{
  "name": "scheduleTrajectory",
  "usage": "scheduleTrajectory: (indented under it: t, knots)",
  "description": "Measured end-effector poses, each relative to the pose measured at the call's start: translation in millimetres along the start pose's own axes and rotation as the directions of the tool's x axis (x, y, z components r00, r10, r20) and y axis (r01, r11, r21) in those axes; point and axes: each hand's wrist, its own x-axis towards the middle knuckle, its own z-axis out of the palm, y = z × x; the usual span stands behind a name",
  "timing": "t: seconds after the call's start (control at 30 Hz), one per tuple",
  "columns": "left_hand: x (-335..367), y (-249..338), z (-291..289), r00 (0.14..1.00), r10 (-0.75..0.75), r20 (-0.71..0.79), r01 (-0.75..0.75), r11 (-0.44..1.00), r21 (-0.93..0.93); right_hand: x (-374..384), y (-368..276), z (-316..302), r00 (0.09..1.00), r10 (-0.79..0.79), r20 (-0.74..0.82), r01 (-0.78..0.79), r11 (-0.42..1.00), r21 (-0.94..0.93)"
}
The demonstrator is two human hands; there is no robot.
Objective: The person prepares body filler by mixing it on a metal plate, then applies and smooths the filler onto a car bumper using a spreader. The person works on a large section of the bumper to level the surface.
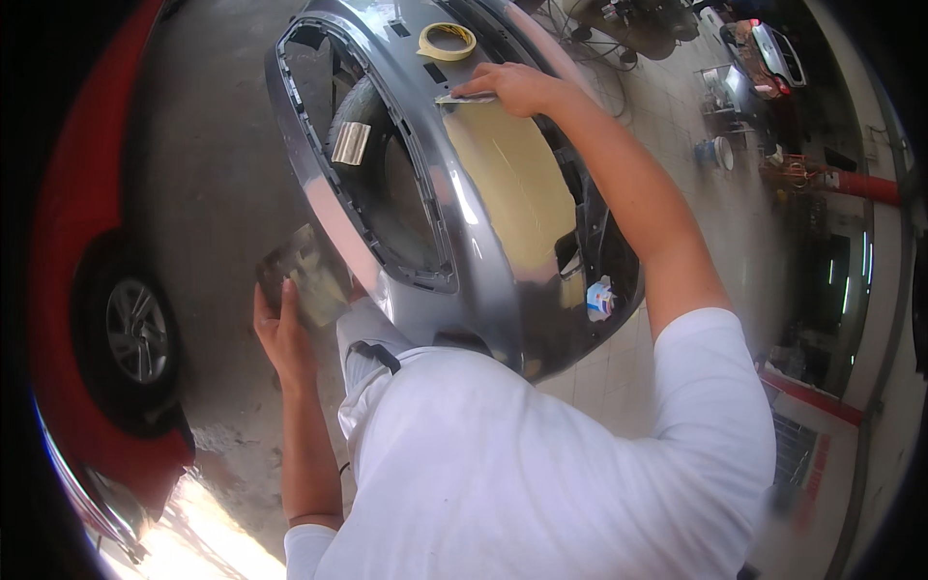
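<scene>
A grey car bumper [471, 198] lies in front of me, with a broad patch of yellowish putty [512, 179] on its upper face. My right hand [517, 89] reaches to the far end of that patch. Its fingers close on a thin, flat putty spreader [466, 98], which is pressed against the bumper. Down at the left, apart from the bumper, my left hand [285, 333] grips a flat mixing board [307, 275] smeared with putty. The thumb lies over the board's near edge; the other fingers are partly behind it. A roll of yellow masking tape [447, 42] rests on the bumper beyond my right hand.
A tyre [360, 111] shows through the bumper's opening, with a shiny silver piece [351, 143] by it. A small blue-and-white container [600, 301] sits at the bumper's right end. A red car [72, 290] stands at the left. A bucket [715, 153] is on the tiled floor.
</scene>
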Motion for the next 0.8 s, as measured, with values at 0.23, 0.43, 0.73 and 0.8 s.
scheduleTrajectory:
  t: [0.23,0.43,0.73,0.8]
  knots:
    - [-5,-6,16,0.998,0.015,0.053,-0.016,1.0,0.012,-53,-19,18,0.997,0.076,-0.035,-0.079,0.991,-0.105]
    - [-15,-5,24,0.991,0.017,0.132,-0.018,1.0,0.004,-111,-30,53,0.979,0.035,-0.201,-0.048,0.997,-0.061]
    - [-35,-2,37,0.977,0.029,0.213,-0.033,0.999,0.016,-191,-56,106,0.91,0.031,-0.413,-0.052,0.998,-0.039]
    - [-39,-1,40,0.969,0.029,0.246,-0.031,1.0,0.004,-208,-66,112,0.909,0.065,-0.412,-0.07,0.998,0.002]
